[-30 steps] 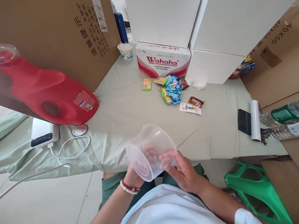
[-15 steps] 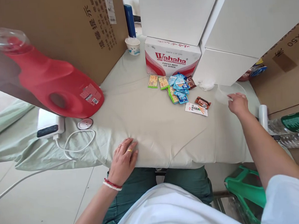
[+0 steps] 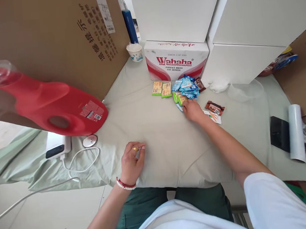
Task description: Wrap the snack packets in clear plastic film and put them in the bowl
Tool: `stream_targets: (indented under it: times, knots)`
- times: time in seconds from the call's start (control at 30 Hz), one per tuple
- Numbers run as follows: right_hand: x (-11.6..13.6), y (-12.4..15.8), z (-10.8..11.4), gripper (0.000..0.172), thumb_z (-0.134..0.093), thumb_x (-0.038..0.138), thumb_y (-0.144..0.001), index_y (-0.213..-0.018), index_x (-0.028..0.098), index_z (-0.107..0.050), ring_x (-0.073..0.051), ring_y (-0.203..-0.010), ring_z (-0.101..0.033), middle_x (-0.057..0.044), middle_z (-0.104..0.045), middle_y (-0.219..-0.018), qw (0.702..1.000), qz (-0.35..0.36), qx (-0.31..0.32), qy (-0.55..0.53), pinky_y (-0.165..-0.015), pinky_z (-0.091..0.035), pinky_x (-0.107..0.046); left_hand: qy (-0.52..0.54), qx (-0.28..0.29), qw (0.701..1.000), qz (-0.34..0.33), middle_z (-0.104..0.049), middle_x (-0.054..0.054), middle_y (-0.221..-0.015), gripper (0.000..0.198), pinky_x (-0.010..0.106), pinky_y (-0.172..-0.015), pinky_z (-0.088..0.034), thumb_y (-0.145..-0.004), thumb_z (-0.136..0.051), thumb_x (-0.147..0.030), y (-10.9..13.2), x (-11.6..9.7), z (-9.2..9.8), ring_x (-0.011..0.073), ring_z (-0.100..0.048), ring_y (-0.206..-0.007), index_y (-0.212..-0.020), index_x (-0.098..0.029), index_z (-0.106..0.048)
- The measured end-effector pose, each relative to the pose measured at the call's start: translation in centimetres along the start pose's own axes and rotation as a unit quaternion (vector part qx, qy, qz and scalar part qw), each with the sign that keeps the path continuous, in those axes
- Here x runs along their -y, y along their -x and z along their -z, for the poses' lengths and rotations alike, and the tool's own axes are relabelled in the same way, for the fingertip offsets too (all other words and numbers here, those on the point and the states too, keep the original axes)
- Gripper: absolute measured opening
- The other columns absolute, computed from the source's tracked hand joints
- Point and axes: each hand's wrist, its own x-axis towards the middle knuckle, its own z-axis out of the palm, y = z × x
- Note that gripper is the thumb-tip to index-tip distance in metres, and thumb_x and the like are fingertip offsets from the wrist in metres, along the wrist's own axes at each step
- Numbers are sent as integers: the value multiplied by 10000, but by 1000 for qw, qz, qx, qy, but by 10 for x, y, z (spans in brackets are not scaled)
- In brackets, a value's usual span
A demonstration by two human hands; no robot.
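My right hand (image 3: 193,110) reaches to the front of a small pile of snack packets, its fingers closed at the edge of a yellow-and-green snack packet (image 3: 181,98). The fingertips partly cover it. Blue snack packets (image 3: 189,84) are heaped just behind, with a dark brown packet (image 3: 200,85) at their right. Two more yellow-and-green packets (image 3: 161,89) lie side by side left of the heap. Near my right wrist are a brown-wrapped bar (image 3: 214,108) and a white packet (image 3: 214,117), partly hidden by the arm. My left hand (image 3: 133,160) rests on the cloth, fingers loosely bent, holding nothing.
A Wahaha carton (image 3: 177,63) stands behind the packets. Leftward are a red detergent jug (image 3: 56,108), a white power bank (image 3: 57,144) with its cable, and a paper cup (image 3: 135,53). At the right are a clear plastic container (image 3: 245,92), a black box (image 3: 280,133) and a white roll (image 3: 296,133).
My right hand has left the clear plastic container and moved left to the packet pile. My left hand stays on the cloth, its fingers more bent. The view has shifted.
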Motion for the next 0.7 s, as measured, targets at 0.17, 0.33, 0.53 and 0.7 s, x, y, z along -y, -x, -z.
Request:
stream_targets:
  times: [0.17, 0.33, 0.53, 0.7]
  knots:
    - [4, 17, 0, 332, -424, 216, -1065, -1105, 126, -741, -274, -1044, -587, -166, -702, -1117, 995, 49, -29, -76, -1003, -435, -388, 50, -13, 998, 48, -689, 37, -967, 205, 292, -795, -565, -989, -567, -309, -30, -4, -15, 158, -691, -867, -969, -218, -750]
    - [66, 50, -48, 277, -498, 214, -1052, -1219, 152, -710, -266, -1246, -533, -133, -661, -1291, 947, 232, -89, -203, -1098, -469, -398, 96, -79, 987, 104, -683, 47, -1007, 192, 284, -768, -558, -926, -559, -271, -107, 4, -47, 172, -681, -909, -958, -211, -739]
    - [99, 29, -67, 219, -539, 143, -1024, -1154, 169, -712, -276, -1194, -567, -124, -681, -1254, 936, 252, -91, -230, -1052, -504, -472, 16, -92, 978, 187, -660, 44, -915, 151, 377, -919, -538, -880, -506, -148, -258, 43, -87, 207, -644, -899, -873, -209, -644]
    - [89, 27, -64, 218, -552, 35, -963, -1036, 178, -700, -226, -1088, -605, -74, -715, -1113, 913, 255, -101, -301, -988, -530, -407, -43, -67, 983, 167, -682, 112, -1102, 204, 435, -1065, -464, -892, -533, -97, -386, 84, -97, 269, -648, -1105, -992, -186, -686]
